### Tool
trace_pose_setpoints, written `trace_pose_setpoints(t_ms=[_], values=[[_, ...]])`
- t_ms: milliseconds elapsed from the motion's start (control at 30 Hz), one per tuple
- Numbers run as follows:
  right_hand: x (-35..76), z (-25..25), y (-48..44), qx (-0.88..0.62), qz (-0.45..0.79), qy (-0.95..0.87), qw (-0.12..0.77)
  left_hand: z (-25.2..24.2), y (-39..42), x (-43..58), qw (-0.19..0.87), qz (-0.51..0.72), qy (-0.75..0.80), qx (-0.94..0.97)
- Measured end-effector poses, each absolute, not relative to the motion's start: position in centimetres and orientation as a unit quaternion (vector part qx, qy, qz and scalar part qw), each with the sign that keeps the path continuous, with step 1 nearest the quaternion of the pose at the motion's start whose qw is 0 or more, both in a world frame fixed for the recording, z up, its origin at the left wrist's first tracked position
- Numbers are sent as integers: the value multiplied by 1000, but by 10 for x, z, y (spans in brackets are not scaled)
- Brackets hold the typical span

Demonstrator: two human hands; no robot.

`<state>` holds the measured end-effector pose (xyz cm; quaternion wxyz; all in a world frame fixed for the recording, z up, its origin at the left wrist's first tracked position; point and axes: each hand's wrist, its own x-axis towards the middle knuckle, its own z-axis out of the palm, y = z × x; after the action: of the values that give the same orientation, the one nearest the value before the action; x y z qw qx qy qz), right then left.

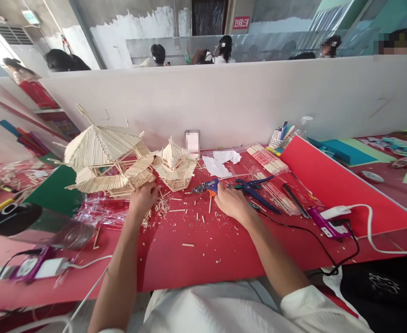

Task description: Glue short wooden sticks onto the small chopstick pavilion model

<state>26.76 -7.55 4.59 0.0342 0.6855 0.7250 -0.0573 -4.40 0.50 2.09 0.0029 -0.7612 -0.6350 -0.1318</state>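
My left hand (143, 200) is closed at the front right edge of a large pavilion model (101, 152) built from pale wooden sticks, its fingertips partly hidden against the stick walkway. In my right hand (231, 200) is a blue hot glue gun (212, 186) with an orange trigger. Its nozzle points left, towards the base of a smaller stick pavilion (175, 166). Blue-handled pliers (258, 192) lie just right of my right hand. Cut stick pieces (188, 245) and crumbs are scattered over the red tabletop (189, 268) between my forearms.
Bundled sticks (267, 158) and a pen cup (280, 136) stand at the back right, near a leaning red board (342, 194). Purple power strips (328, 222) with cables lie on both sides. A large bottle (51, 226) rests at left. A white partition (224, 101) closes the back; people sit beyond.
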Motion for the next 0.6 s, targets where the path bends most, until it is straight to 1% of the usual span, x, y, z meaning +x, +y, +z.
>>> trace_pose_setpoints(t_ms=[100, 233, 333, 600], values=[[270, 34, -66, 705, -45, 707, 17, 24, 4, -44, -16, -107, -610, -785], [271, 17, -53, 723, -20, 691, 1, 25, 5, -44, -83, -50, -525, -846], [269, 5, -45, 723, -21, 690, 3, 23, 5, -42, -113, -26, -480, -870], [266, -10, -33, 725, -20, 689, -6, 30, -4, -38, -129, 32, -474, -871]])
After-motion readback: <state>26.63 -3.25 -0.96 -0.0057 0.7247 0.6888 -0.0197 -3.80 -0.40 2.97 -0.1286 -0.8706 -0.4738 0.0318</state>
